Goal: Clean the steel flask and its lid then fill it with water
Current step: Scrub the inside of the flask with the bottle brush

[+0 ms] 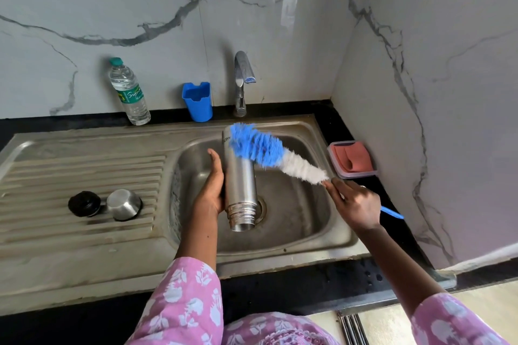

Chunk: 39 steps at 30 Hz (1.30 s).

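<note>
My left hand [212, 186] grips the steel flask [240, 187] over the sink basin [302, 221], its open threaded mouth pointing toward me and down. My right hand [354, 206] holds a bottle brush [269, 152] by its blue handle; the blue and white bristles lie across the flask's far end, outside it. On the draining board [70, 171] to the left sit a black inner stopper [84, 203] and a steel cup lid [124, 204], side by side.
A tap [241, 78] stands behind the basin, with no water seen running. A blue plastic holder [198, 101] and a clear water bottle [129, 92] stand at the back wall. A container with a red sponge [353, 159] sits at the right on the black counter.
</note>
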{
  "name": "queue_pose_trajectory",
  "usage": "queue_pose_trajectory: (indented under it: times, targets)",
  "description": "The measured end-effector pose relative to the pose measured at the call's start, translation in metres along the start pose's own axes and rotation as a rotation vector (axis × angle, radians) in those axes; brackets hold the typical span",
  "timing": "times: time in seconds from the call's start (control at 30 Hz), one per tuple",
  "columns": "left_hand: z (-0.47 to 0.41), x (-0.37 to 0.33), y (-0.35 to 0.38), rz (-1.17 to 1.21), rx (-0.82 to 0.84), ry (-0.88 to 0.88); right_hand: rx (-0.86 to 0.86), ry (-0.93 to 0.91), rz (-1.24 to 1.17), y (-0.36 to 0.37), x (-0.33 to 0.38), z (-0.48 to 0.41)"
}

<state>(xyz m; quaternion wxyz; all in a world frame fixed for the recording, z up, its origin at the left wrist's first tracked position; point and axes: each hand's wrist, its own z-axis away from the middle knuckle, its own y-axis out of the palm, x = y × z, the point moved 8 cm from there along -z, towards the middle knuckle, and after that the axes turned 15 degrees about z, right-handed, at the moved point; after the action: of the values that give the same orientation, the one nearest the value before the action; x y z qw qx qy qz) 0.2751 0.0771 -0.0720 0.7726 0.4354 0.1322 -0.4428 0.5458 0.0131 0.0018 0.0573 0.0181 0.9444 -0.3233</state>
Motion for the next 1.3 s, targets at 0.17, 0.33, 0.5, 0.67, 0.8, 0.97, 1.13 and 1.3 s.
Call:
queue_pose_trajectory:
  times: [0.17,0.33,0.5,0.67,0.8,0.97,1.13,1.3]
  targets:
    - [0.006,-0.001,0.007,0.016,0.004,0.028,-0.03,-0.014,0.0,0.001,0.006,-0.007]
    - [0.006,-0.009,-0.001,-0.043,-0.023,0.076,-0.064,-0.14,-0.062,-0.006,0.001,0.002]
    - [0.01,-0.01,0.005,-0.037,0.015,0.09,-0.049,0.005,0.053,0.003,0.011,-0.015]
    - [0.011,-0.01,0.007,-0.071,0.022,0.095,-0.031,0.035,0.103,0.005,0.022,-0.024]
    - [0.011,-0.011,0.0,-0.076,0.002,0.082,-0.049,0.009,0.07,0.005,0.013,-0.012]
    - [0.011,-0.006,0.009,-0.094,0.049,0.051,-0.018,0.063,0.104,0.01,0.022,-0.025]
    - [0.007,-0.011,0.004,-0.052,0.037,0.104,-0.011,0.051,0.087,0.009,0.026,-0.024]
    - [0.006,-0.017,0.001,0.018,0.041,0.148,0.004,0.022,0.092,0.012,0.018,-0.012]
